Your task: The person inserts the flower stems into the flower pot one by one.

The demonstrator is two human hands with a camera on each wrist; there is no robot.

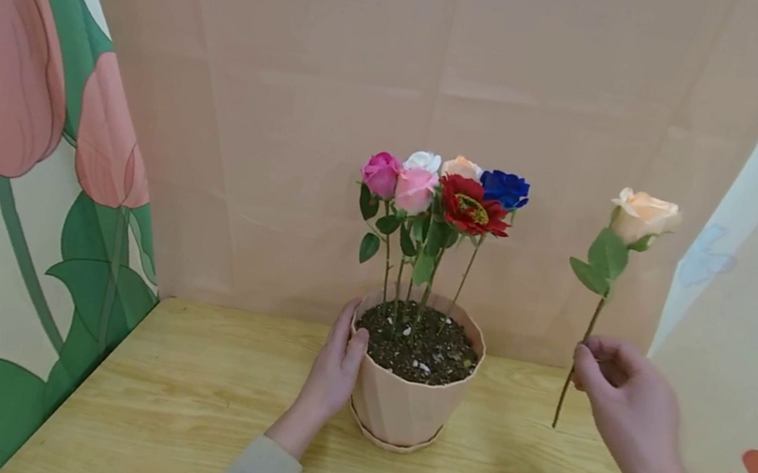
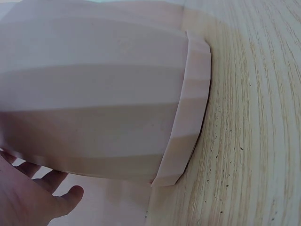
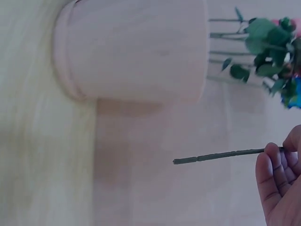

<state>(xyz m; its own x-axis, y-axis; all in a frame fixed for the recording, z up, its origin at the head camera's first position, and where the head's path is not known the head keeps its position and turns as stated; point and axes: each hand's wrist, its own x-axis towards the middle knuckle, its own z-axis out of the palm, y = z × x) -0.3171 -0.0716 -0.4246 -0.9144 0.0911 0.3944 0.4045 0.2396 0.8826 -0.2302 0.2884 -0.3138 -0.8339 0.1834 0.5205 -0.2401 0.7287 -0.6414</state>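
Note:
In the head view a faceted pale pink flowerpot (image 1: 403,410) full of dark soil (image 1: 415,353) stands on a matching saucer. My left hand (image 1: 333,376) rests against the pot's left side near the rim, its fingers lying along the wall. To the right of the pot, my right hand (image 1: 632,399) pinches the stem of a peach artificial rose (image 1: 644,218) between thumb and fingers. The rose is upright with a slight tilt, its stem end (image 3: 186,160) above the table and apart from the pot.
Several artificial flowers rise from the soil, among them a red flower (image 1: 471,206), a blue rose (image 1: 505,189) and a magenta rose (image 1: 381,174). The wooden table (image 1: 189,406) meets a pink backdrop (image 1: 291,128) behind. Printed floral panels (image 1: 114,139) flank both sides.

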